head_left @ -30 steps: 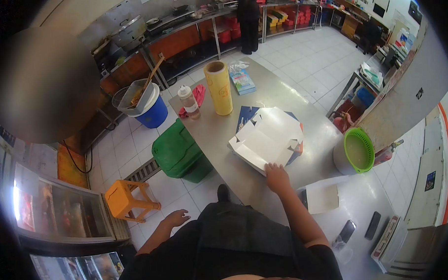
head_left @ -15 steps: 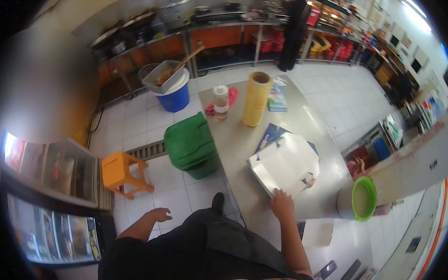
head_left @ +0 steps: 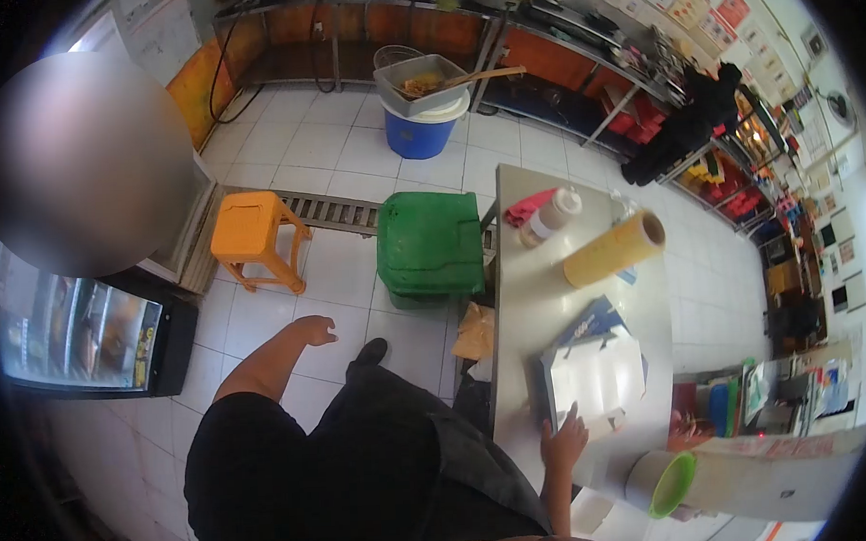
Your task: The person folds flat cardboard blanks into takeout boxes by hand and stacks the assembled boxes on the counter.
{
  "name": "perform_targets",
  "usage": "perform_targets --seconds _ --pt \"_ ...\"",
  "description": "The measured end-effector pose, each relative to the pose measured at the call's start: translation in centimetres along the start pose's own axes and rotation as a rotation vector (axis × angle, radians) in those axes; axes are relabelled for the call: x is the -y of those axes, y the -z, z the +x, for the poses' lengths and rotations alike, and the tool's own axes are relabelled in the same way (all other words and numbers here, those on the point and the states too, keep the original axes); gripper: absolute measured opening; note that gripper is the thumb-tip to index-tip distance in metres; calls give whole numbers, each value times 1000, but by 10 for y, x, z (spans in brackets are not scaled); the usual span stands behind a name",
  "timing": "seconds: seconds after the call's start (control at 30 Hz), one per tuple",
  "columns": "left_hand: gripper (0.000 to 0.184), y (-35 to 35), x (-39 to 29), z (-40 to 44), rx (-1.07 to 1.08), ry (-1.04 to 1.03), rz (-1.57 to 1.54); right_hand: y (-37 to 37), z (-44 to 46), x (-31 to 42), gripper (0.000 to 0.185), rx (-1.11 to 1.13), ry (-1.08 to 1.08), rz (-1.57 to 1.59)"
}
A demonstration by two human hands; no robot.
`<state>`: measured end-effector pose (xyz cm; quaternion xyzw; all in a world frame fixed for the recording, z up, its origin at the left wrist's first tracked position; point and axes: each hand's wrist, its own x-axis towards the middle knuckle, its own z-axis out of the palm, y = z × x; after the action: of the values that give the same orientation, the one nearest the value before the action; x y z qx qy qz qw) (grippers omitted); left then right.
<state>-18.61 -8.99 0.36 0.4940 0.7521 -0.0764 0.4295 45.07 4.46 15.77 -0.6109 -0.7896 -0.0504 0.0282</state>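
My right hand [head_left: 565, 439] rests at the near edge of a stack of white cardboard boxes [head_left: 594, 379], its fingers apart and touching the card. Beneath the white card a dark blue piece [head_left: 597, 318] sticks out. My left hand [head_left: 314, 330] hangs over the tiled floor with nothing in it, its fingers loosely apart. Farther along the metal table [head_left: 520, 315] lie a yellow film roll [head_left: 612, 250], a clear bottle with a white cap [head_left: 551, 217] and a pink cloth [head_left: 528, 208].
A green bin [head_left: 429, 244] stands left of the table, with an orange stool [head_left: 255, 240] beyond. Behind is a blue bucket [head_left: 419, 136] with a grey tub on top. A green-rimmed bucket [head_left: 671, 484] is near right. A person in black [head_left: 681, 123] stands at the far counter.
The view has swung left, so the table appears farther right. My right hand's fingers have spread on the white card. My left hand still hangs empty.
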Motion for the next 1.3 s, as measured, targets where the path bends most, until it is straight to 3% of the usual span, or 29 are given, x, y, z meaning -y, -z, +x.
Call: perform_targets --seconds 0.07,0.13,0.27,0.3,0.33,0.37,0.4,0.43,0.47,0.53,0.63,0.73,0.83,0.93,1.03,1.13,1.3 --pt "62 5 25 24 -26 10 -83 -6 -23 12 60 103 14 102" --pt "59 0 61 54 -69 28 -189 7 -42 39 37 461 -64 183" --pt "46 -13 167 136 -239 92 -495 -5 2 153 38 719 -29 254" --pt "37 -25 202 163 -389 -84 -336 -12 20 182 38 740 -14 269" --pt "32 -39 240 205 -393 -63 -164 -23 41 208 38 749 6 274" --pt "36 -49 269 227 -588 -118 -163 -32 61 229 39 751 20 273" --pt "40 -53 292 247 -626 3 -333 -41 78 251 39 757 31 270" --pt "51 -28 293 249 -556 394 -928 -50 94 270 39 767 50 266" --pt "68 -10 294 249 -675 558 -1162 -58 108 285 39 770 62 254" --pt "85 -8 335 286 -996 652 -1369 -70 134 319 40 790 83 251" --pt "93 49 334 275 -1126 944 -1791 -85 163 355 40 802 94 243" --pt "97 11 405 322 -1047 907 -1961 -107 181 380 41 811 95 238" --pt "104 23 406 321 -1350 586 -2059 -133 190 394 42 822 91 234" --pt "101 47 402 301 -1254 837 -2028 -162 193 401 42 835 68 238" --pt "101 26 419 322 -1408 564 -2077 -183 192 397 43 841 28 252" --pt "97 6 423 315 -1222 706 -2078 -193 183 383 44 849 -13 269" --pt "90 -78 369 260 -1043 536 -2066 -193 161 342 45 823 -64 311"
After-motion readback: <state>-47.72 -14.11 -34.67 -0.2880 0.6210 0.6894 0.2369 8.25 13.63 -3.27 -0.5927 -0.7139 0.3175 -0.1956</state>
